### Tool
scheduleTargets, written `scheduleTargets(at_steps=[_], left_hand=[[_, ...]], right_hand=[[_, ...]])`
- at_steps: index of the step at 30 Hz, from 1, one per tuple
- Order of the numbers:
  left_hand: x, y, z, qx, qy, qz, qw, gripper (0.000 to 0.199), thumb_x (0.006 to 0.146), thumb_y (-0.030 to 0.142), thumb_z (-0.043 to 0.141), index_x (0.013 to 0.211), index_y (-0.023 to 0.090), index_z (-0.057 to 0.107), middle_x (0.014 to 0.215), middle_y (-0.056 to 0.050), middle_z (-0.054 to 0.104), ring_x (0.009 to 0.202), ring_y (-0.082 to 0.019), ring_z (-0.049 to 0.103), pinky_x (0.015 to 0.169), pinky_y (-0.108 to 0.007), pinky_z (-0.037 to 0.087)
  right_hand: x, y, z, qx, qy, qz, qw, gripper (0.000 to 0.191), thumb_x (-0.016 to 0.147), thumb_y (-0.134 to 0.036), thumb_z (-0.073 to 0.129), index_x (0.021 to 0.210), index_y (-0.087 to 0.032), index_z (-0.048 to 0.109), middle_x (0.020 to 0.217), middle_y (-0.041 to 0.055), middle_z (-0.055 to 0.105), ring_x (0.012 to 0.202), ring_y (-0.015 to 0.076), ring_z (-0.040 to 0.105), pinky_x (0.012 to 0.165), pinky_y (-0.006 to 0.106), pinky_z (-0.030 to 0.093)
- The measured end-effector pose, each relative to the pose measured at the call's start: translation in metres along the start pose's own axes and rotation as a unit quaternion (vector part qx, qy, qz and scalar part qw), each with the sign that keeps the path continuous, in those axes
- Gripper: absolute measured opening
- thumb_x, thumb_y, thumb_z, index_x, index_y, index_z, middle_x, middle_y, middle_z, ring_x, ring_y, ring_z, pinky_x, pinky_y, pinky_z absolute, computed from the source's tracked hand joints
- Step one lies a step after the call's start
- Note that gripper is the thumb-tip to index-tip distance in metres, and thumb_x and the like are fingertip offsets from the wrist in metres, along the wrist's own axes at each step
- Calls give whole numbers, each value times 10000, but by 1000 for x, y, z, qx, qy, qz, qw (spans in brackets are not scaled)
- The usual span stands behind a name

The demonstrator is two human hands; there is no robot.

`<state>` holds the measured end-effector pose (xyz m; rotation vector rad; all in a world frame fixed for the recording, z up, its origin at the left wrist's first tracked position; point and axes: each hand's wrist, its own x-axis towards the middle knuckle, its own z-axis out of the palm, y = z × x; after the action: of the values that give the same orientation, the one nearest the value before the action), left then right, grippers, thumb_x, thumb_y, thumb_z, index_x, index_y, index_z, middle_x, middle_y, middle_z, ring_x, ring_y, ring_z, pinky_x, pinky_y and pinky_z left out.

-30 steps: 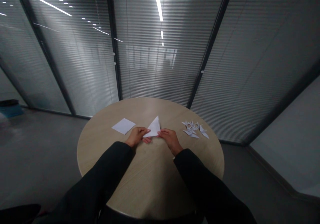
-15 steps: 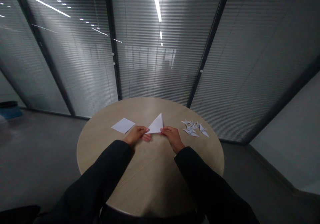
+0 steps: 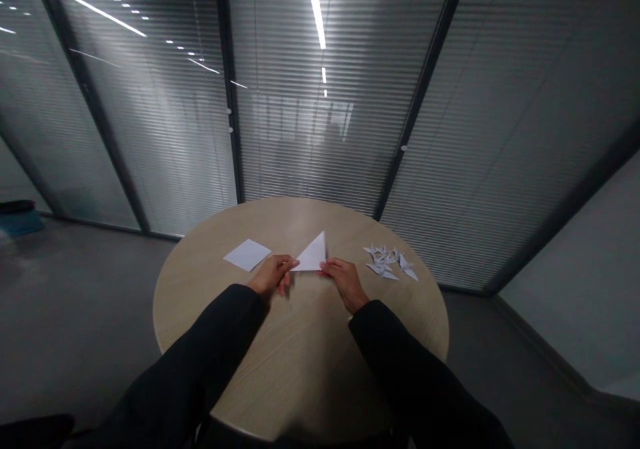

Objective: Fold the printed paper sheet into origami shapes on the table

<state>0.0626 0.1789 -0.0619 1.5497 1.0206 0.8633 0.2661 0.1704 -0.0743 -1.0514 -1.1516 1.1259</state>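
My left hand (image 3: pixel 273 274) pinches the left corner of the paper triangle (image 3: pixel 313 253), which sits between both hands. My right hand (image 3: pixel 345 282) has its fingertips on the triangle's right corner; I can't tell whether that's a pinch or a press. Left of my left hand lies a square sheet (image 3: pixel 247 255); right of my right hand, a cluster of paper cranes (image 3: pixel 385 262), all on the counter (image 3: pixel 300 369). If either grip slackens, the layers could slide out of line; a wide right-hand swing could scatter the cranes.
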Motion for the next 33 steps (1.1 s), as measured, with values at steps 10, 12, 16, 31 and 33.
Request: scheduleTargets(at_steps=[10, 12, 16, 31, 33], left_hand=[[5, -7, 0, 48, 19, 76, 996, 406, 773, 557, 611, 785, 152, 614, 667, -47, 689, 579, -151, 631, 591, -264, 470], [4, -4, 1, 101, 44, 99, 989, 396, 781, 544, 605, 707, 156, 630, 627, -28, 665, 564, -140, 584, 576, -251, 426], [1, 6, 6, 98, 57, 86, 990, 392, 775, 531, 606, 666, 155, 634, 587, -25, 651, 549, -142, 553, 580, -253, 403], [8, 16, 9, 41, 40, 44, 997, 436, 728, 567, 646, 648, 139, 640, 570, -33, 622, 498, -129, 520, 510, -246, 364], [7, 17, 9, 39, 39, 42, 998, 453, 715, 589, 644, 671, 138, 653, 582, -25, 613, 518, -127, 496, 509, -244, 352]], right_hand=[[-1, 1, 0, -12, -23, 2, 1000, 335, 541, -426, 808, 724, -165, 703, 677, 38, 723, 670, 207, 671, 707, 328, 496], [-2, 1, 2, -19, -30, 6, 999, 340, 536, -435, 806, 720, -169, 702, 673, 37, 723, 671, 210, 669, 699, 326, 494], [-2, 1, 3, -19, -28, -8, 999, 346, 526, -440, 808, 711, -169, 699, 667, 36, 718, 668, 204, 662, 691, 317, 493], [-1, -2, -2, -13, -28, -3, 1000, 352, 528, -444, 811, 723, -170, 706, 680, 42, 722, 669, 209, 664, 684, 322, 498], [-2, -4, -2, -23, -31, 2, 999, 366, 523, -459, 812, 722, -169, 711, 679, 47, 725, 665, 213, 663, 676, 326, 500]])
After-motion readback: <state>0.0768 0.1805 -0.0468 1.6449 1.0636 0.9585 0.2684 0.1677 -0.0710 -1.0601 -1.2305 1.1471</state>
